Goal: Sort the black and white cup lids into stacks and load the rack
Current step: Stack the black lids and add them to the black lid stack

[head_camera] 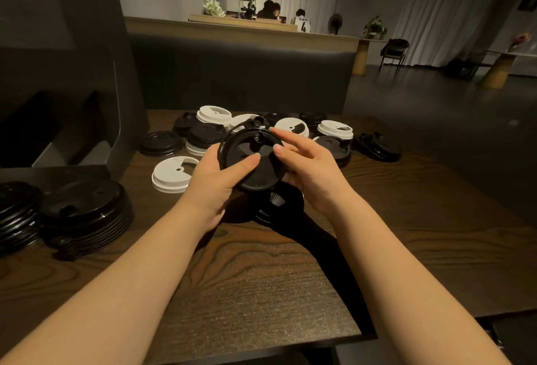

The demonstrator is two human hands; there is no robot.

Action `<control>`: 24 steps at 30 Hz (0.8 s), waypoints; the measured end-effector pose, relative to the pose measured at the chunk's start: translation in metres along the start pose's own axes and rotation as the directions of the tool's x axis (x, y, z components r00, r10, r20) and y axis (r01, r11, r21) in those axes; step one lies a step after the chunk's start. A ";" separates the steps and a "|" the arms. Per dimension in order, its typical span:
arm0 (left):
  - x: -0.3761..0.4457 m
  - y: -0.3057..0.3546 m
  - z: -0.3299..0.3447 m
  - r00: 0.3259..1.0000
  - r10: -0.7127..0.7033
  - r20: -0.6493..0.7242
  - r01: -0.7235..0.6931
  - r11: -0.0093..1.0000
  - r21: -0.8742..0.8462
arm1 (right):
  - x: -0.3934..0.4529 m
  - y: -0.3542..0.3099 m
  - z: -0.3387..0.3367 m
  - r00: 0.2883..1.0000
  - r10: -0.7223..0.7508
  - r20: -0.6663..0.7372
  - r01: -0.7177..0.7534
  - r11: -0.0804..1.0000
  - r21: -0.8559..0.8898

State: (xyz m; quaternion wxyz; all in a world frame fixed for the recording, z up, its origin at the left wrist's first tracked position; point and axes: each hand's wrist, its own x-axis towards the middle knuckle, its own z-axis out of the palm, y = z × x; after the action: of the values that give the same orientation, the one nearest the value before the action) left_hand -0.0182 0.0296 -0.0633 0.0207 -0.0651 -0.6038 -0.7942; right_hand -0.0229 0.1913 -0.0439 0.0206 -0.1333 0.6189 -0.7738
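Note:
A black cup lid [255,167] is held tilted above the table's middle. My left hand [216,180] grips its left rim, thumb lying across the top. My right hand [305,161] holds the right rim, with fingertips on the lid's upper face. Directly under it a black lid [276,205] lies on the table. Loose white lids [171,174] and black lids [161,143] are scattered at the far side. Two stacks of black lids, a nearer one [87,216] and one at the edge [16,213], stand at the left. The dark rack [72,120] stands at the far left.
The wooden table [261,277] has its front edge near me. A dark bench back [241,74] runs behind the table. People sit at a distant counter. A chair [393,51] stands at the far right on open floor.

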 end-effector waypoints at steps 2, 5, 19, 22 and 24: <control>0.001 0.001 -0.002 1.000 -0.011 0.024 0.010 0.999 0.037 | 0.000 0.001 0.000 1.000 -0.005 0.007 0.006 1.000 -0.022; 0.003 0.001 -0.006 0.999 -0.044 0.032 0.042 0.997 0.062 | 0.001 0.004 0.000 1.000 -0.013 0.012 0.014 0.995 -0.095; 0.005 -0.002 -0.002 0.994 -0.088 0.057 0.087 0.996 0.023 | 0.007 0.014 -0.002 0.997 -0.074 -0.026 0.067 0.972 -0.223; 0.006 0.001 -0.004 0.996 -0.085 0.039 0.082 0.995 0.061 | 0.008 0.015 -0.004 0.996 -0.073 -0.046 0.063 0.980 -0.190; 0.006 0.000 -0.006 0.998 -0.050 0.030 0.046 0.990 0.133 | 0.008 0.017 -0.005 0.999 -0.028 -0.041 0.021 0.985 -0.169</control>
State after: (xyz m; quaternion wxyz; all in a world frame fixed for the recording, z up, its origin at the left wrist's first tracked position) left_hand -0.0243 0.0243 -0.0641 -0.0042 -0.0620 -0.6568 -0.7515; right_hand -0.0344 0.1905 -0.0596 -0.0137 -0.1252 0.6807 -0.7217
